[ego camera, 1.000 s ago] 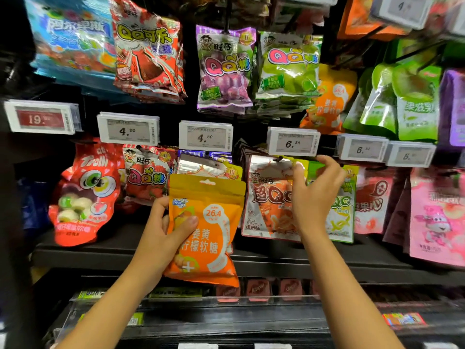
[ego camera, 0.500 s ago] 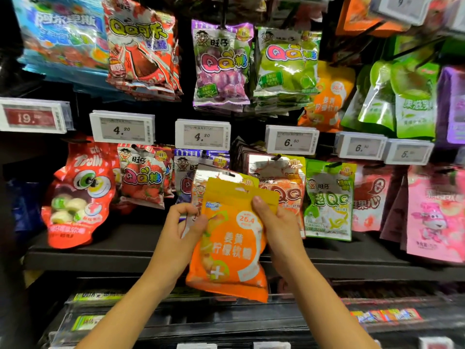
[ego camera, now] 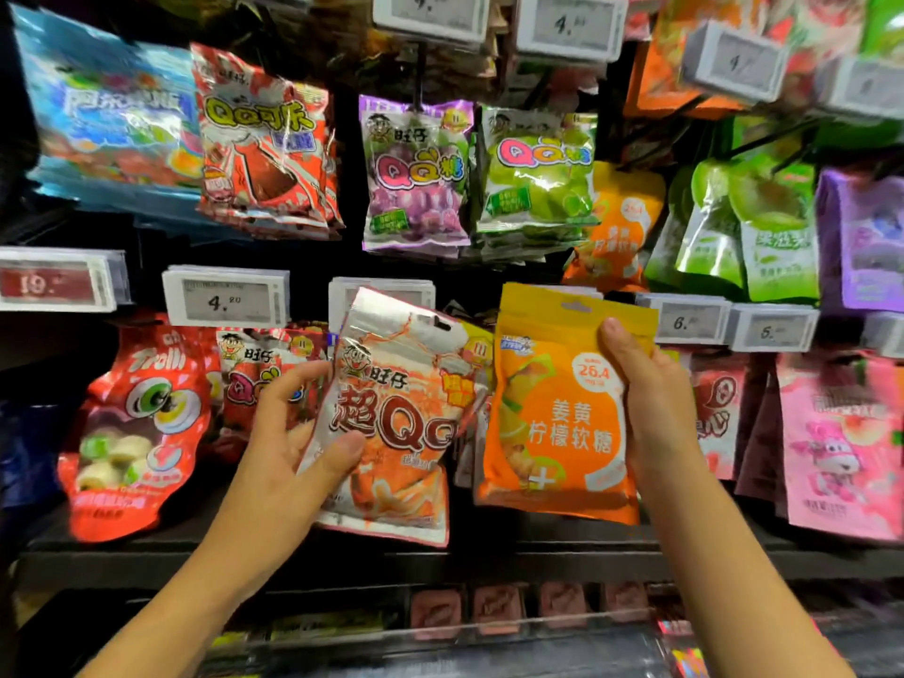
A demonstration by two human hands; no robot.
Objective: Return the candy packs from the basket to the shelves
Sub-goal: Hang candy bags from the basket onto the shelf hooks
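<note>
My right hand (ego camera: 650, 403) grips an orange and yellow candy pack (ego camera: 557, 408) by its right edge, upright in front of the lower peg row. My left hand (ego camera: 288, 433) holds a silver and orange QQ pack (ego camera: 396, 413) by its left edge, thumb across the front, tilted to the right. The two packs sit side by side, nearly touching. Matching orange packs (ego camera: 616, 232) hang on the upper row, right of the green QQ packs (ego camera: 535, 173). The basket is out of view.
Pegs carry purple QQ packs (ego camera: 416, 178), red cola packs (ego camera: 264, 144), a red Trolli pack (ego camera: 142, 423), green pouches (ego camera: 753, 227) and pink packs (ego camera: 841, 447). Price tags (ego camera: 225, 296) stick out along the rails. A dark shelf edge (ego camera: 440, 560) runs below the packs.
The orange pack passed from my left hand to my right hand and moved right. My left hand now holds the silver and orange QQ pack. The view has come closer and tilted upward.
</note>
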